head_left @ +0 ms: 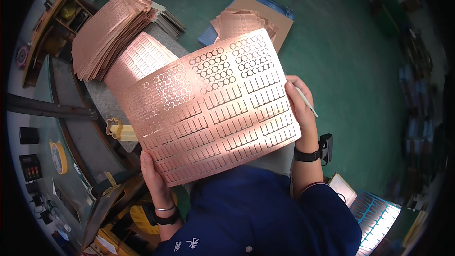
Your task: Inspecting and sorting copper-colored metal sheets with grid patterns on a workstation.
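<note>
A large copper-coloured panel [222, 114], patterned with rows of rings and slots like a circuit board sheet, is held up tilted before my body. My left hand [152, 173] grips its lower left corner. On the opposite edge, my right hand [302, 98] closes round the panel's side. A slim pale stick [307, 103], perhaps a pen, also rests in the right hand's fingers. Behind the panel lies another copper sheet [144, 57], partly covered by it. Next to that rises a tall, fanned stack of copper panels [111, 31].
More copper panels [239, 23] sit on a brown board over a blue pallet cart [284, 10] on the green floor [350, 80]. At left are a glass-topped bench [47, 128], a roll of yellow tape [59, 158] and a metal bar [52, 107]. A blue-and-white rack-like piece [377, 220] is at lower right.
</note>
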`<state>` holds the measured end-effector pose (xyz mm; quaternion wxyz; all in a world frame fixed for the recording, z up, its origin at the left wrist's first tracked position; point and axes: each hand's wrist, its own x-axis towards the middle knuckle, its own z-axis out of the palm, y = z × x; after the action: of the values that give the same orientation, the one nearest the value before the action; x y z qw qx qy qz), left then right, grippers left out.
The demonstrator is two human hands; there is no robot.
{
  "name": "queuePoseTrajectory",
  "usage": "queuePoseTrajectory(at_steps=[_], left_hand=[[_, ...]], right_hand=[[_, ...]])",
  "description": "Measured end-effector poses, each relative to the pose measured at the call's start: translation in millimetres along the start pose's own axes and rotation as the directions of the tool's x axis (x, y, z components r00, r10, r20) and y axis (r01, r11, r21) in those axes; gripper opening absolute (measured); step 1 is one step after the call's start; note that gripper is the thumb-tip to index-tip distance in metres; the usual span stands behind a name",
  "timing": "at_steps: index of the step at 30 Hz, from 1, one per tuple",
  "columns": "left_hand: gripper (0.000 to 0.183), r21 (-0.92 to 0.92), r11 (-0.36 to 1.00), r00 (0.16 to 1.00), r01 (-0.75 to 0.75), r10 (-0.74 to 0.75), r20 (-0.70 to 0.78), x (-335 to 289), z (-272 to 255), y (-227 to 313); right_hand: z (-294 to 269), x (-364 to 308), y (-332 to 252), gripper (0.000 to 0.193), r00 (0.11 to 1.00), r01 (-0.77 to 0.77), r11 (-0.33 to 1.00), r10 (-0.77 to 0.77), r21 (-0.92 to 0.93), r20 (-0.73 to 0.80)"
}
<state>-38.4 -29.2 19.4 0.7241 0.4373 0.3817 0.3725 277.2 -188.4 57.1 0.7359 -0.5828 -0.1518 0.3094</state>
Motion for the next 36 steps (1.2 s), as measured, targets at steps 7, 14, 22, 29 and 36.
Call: queuePoseTrajectory(at_steps=[7, 14, 22, 29, 36], left_hand=[[0.039, 0.012, 1.000, 0.999, -0.019, 0.019, -0.035, -0.8, 3.1, 2.6], [0.038, 0.028, 0.999, 0.999, -0.038, 0.038, -0.015, -0.6, -0.9, 3.3], [0.040, 0.018, 0.998, 0.997, -0.052, 0.053, -0.060, -2.1, 2.9, 7.4], [0.038, 0.020, 0.992, 0.992, -0.121, 0.120, 0.023, -3.2, 8.0, 11.4], [0.039, 0.000, 0.992, 0.992, -0.126, 0.126, 0.013, -7.1, 12.3, 14.5]], right_hand=[[-3.1, 2.2, 3.8, 0.022, 1.000, -0.014, 0.999, 0.013, 0.043, 0.021], [-0.9, 0.6, 2.9, 0.022, 1.000, -0.008, 0.998, 0.006, 0.064, 0.027], [-1.7, 2.3, 5.2, 0.021, 0.999, -0.001, 0.998, -0.002, 0.063, 0.045], [-6.8, 2.9, 9.8, 0.028, 0.999, -0.003, 0.984, -0.006, 0.179, 0.048], [-10.0, 4.5, 15.2, 0.028, 0.999, 0.044, 0.988, -0.047, 0.147, 0.015]])
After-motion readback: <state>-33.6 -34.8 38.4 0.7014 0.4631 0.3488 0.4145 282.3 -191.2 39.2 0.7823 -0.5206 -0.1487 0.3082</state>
